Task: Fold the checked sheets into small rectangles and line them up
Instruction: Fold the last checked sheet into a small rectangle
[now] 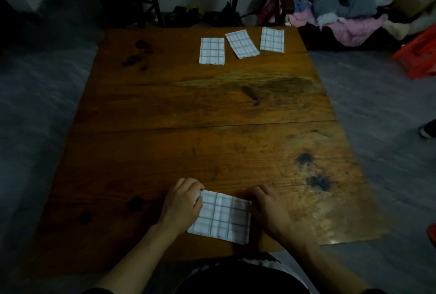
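Hands at the near edge of the wooden table (165, 109): your left hand (180, 204) pinches the far-left corner of a half-folded checked sheet (221, 217), fingers curled over its edge, while your right hand (269, 208) curls its fingers on the sheet's right edge; whether it grips or only presses cannot be told. Well beyond your grip, three folded rectangles lie in a loose row: the left one (211, 51), the tilted middle one (242, 44), the right one (272, 40).

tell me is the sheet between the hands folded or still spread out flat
Partly folded. The sheet shows layered edges at its right side, yet it is larger than the three finished rectangles across the table.
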`<state>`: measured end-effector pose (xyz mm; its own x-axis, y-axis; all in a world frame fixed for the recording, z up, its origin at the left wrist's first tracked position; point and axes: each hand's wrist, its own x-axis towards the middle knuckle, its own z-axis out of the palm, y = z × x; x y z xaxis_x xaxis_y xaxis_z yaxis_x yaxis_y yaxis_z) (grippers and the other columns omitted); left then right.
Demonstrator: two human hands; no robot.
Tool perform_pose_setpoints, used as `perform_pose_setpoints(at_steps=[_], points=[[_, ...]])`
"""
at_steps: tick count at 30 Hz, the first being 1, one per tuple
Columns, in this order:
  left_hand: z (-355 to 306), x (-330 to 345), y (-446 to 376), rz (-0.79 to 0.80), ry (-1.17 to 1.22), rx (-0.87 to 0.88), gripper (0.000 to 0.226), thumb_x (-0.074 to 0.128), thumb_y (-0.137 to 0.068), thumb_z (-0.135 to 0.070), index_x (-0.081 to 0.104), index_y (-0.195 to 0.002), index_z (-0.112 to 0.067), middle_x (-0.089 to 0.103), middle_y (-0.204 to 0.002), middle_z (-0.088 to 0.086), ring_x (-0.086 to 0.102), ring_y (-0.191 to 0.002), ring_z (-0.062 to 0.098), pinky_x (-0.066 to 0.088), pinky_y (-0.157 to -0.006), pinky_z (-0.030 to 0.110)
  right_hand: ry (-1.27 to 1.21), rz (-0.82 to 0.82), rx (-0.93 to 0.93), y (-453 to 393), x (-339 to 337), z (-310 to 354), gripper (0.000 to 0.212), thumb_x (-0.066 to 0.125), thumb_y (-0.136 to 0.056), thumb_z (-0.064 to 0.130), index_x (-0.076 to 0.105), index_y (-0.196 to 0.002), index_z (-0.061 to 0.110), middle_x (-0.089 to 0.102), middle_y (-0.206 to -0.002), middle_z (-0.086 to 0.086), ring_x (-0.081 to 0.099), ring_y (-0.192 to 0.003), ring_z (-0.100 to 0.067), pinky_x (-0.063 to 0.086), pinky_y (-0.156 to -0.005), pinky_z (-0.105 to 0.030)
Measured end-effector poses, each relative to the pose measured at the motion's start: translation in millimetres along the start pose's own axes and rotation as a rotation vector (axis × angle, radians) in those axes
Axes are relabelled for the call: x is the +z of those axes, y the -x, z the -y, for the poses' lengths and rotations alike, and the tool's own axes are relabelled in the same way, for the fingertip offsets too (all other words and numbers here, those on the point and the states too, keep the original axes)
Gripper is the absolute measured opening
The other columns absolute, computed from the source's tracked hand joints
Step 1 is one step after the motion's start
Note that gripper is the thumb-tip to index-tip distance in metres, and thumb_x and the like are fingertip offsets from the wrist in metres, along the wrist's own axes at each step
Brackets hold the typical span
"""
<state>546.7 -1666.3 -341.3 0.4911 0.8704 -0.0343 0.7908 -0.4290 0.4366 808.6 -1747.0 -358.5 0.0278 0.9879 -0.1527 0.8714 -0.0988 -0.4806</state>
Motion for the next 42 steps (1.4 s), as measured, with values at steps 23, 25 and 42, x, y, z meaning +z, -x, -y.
perform_pose_setpoints(at_steps=[23, 25, 42], points=[[15, 39, 17, 0.326, -0.426, 0.280, 0.071, 0.024, -0.098, -0.054, 0.019, -0.154, -0.011, 0.013, -0.162, 0.008, 0.014, -0.149, 0.027, 0.021, -0.118, 0.051, 0.352, 0.207, -0.096, 24, 61, 25, 0.079, 0.025, -0.096, 0.061, 0.006, -0.155, 0.013, 0.029, -0.157, -0.009, 0.018, -0.146, -0.023, 0.008, -0.114, -0.043], [27, 35, 16, 0.330, -0.443, 0.250, 0.073, 0.019, -0.098, -0.057, 0.014, -0.155, -0.012, 0.008, -0.163, 0.007, 0.009, -0.150, 0.026, 0.013, -0.118, 0.053, 0.374, 0.246, -0.013, 29, 60, 24, 0.080, 0.029, -0.094, 0.063, 0.016, -0.155, 0.013, 0.028, -0.157, -0.008, 0.018, -0.145, -0.024, 0.006, -0.113, -0.046], [23, 8, -12, 0.316, -0.332, 0.214, 0.089, 0.062, -0.083, -0.058, 0.022, -0.153, -0.020, 0.040, -0.148, 0.002, 0.030, -0.140, 0.023, 0.024, -0.116, 0.044, 0.187, 0.081, 0.163, 26, 32, 19, 0.061, 0.055, -0.082, 0.037, 0.040, -0.141, 0.025, 0.044, -0.141, 0.002, 0.039, -0.130, -0.023, 0.033, -0.106, -0.040]])
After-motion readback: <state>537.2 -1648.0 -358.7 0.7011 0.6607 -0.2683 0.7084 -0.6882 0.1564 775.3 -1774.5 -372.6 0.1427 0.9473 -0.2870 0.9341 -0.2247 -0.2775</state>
